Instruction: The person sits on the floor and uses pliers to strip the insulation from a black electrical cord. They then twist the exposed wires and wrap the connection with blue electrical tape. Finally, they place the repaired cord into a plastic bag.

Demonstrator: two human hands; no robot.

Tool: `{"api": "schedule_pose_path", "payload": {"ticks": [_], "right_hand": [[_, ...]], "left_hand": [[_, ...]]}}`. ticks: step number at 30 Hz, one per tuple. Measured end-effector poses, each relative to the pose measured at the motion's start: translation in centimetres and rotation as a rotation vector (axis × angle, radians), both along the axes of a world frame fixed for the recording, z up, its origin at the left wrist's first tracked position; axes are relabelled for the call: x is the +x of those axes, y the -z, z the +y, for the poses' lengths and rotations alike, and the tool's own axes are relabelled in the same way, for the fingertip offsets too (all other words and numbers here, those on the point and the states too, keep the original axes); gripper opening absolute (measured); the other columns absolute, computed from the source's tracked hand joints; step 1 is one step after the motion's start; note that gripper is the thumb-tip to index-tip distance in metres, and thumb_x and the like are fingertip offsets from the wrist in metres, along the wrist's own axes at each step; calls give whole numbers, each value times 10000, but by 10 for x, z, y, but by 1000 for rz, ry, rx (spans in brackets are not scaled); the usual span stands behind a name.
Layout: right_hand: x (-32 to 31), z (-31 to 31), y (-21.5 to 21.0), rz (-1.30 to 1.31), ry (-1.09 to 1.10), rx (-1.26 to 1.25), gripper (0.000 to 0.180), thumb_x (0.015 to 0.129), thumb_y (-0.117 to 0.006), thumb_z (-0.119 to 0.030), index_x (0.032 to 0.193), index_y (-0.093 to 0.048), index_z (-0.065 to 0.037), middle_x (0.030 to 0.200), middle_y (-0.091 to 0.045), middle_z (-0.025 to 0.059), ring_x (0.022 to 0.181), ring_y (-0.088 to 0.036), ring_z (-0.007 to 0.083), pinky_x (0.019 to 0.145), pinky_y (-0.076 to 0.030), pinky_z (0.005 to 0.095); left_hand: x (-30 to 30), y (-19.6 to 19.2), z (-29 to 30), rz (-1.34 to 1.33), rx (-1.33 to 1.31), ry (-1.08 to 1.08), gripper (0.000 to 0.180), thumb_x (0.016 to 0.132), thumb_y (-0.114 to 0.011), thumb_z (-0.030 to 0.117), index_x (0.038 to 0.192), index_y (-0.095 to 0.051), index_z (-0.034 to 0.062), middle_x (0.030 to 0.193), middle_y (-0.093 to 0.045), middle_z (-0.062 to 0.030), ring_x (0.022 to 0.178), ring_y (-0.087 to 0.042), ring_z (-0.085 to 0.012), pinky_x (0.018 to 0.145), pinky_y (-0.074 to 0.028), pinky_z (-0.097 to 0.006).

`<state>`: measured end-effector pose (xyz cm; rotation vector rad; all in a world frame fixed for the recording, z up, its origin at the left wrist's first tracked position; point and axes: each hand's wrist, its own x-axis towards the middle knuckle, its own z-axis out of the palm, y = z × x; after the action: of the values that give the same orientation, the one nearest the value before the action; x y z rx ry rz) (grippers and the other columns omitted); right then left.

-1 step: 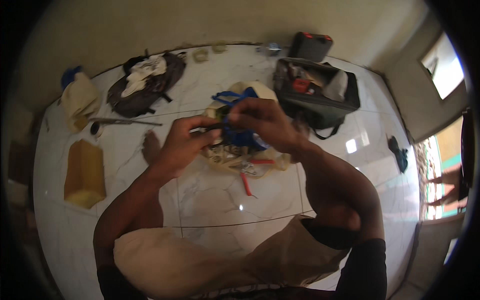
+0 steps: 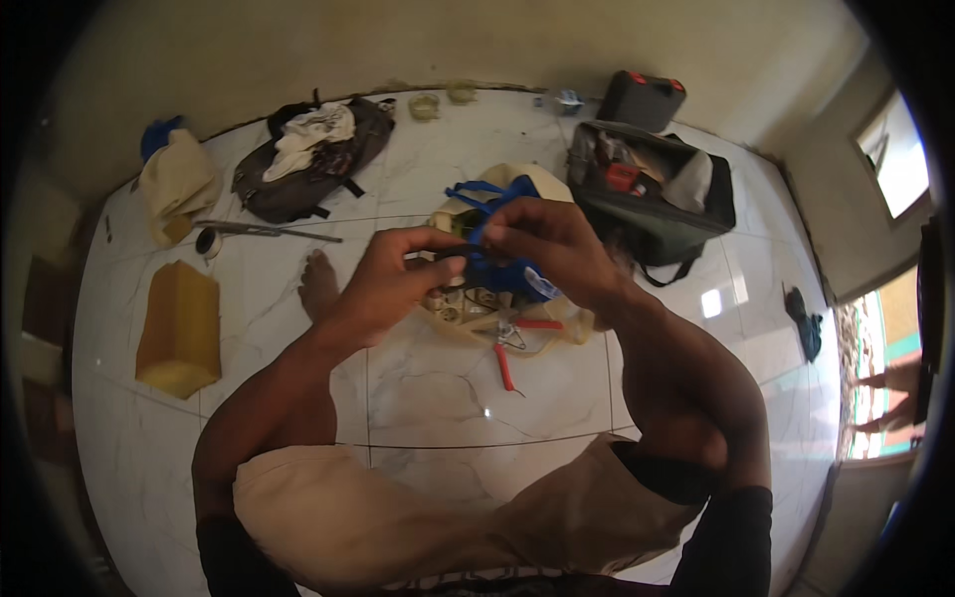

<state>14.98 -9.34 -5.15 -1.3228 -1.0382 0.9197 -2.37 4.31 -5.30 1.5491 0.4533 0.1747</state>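
My left hand (image 2: 383, 284) is closed, thumb and forefinger pinching a small dark strip-like piece (image 2: 457, 251) whose kind I cannot make out. Close beside it, my right hand (image 2: 552, 244) has its fingers drawn together in a pinch; what they hold is hidden. Both hands are above a cream cloth bag (image 2: 545, 182) spread on the floor. Blue material (image 2: 519, 189) and several small pale fittings (image 2: 484, 297) lie in the bag. At its near edge rests a red-handled plier-like tool (image 2: 505, 368), its handles spread apart.
A dark open tool bag (image 2: 657, 211) stands at the right, a black hard case (image 2: 642, 101) behind it. To the left lie a dark backpack (image 2: 373, 139), a cream sack (image 2: 179, 189), a long thin tool (image 2: 269, 231), a tape roll (image 2: 208, 243) and a yellow box (image 2: 179, 328).
The whole scene has shifted slightly to the right in the picture and looks sharper. Both hands keep almost the same pinching pose.
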Motion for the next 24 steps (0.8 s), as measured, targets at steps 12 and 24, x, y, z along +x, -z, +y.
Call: {"api": "schedule_pose_path", "payload": {"ticks": [12, 24], "right_hand": [[7, -9, -9, 88, -141, -178, 260, 953, -654, -205, 1054, -663, 35, 923, -668, 58, 791, -615, 107, 736, -509, 254], [3, -1, 0, 67, -227, -254, 295, 928, -656, -102, 1165, -558, 43, 936, -698, 114, 888, -680, 160, 783, -527, 288]], "left_hand": [[0, -12, -10, 122, 100, 70, 184, 979, -584, 162, 1122, -588, 47, 912, -593, 25, 730, -538, -45, 572, -445, -217], [7, 21, 0, -154, 370, 55, 316, 929, -608, 81, 1207, -462, 44, 1182, -520, -79, 916, -583, -148, 696, -509, -280]]}}
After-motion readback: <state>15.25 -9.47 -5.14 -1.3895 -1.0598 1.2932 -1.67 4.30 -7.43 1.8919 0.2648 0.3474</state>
